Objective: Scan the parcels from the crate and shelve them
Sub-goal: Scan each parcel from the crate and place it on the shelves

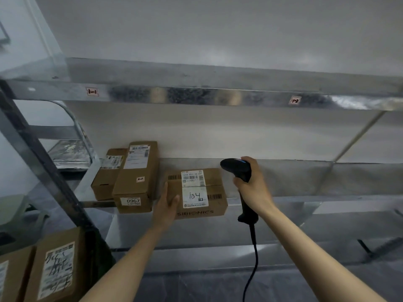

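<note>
Flanking SIBIONICS parcel [214,205] "A34": left hand [166,203], scanner [236,168]

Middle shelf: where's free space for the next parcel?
Bare shelf right of the A34 box, past the right hand holding the scanner, out to the brace. Left end crowded: 0967 box, smaller box, left hand in the gap.

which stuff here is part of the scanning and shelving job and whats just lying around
Part of the job: box marked A34, left hand flat against its side, scanner gripped by right hand, shelf, box marked 0967, box beside it, probably the lower-left boxes.

Lying about: green thing far left, neighbouring rack.
</note>
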